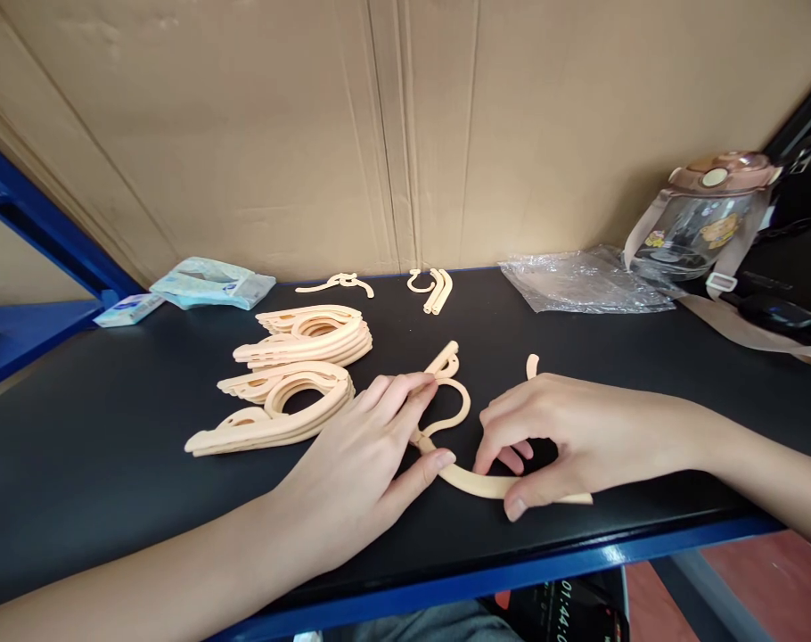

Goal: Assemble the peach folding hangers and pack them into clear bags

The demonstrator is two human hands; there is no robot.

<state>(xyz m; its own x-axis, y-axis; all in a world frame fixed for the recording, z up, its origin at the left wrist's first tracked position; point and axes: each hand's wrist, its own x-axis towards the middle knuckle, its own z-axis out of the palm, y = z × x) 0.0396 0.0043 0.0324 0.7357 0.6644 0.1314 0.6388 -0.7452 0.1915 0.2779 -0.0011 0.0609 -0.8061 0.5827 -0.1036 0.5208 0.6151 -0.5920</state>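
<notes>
Peach hanger point(476, 483) on tabletop point(111, 446): left hand point(358, 455) pressed it, fingers flat, right hand point(566, 437) pinched its arm (firm, even pressure advisable)

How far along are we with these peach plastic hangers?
Looks done: two stacks of peach plastic hangers. In hand: left hand and right hand grip one more peach hanger on the black table. Left: loose peach hook and arm pieces by the cardboard wall.
</notes>
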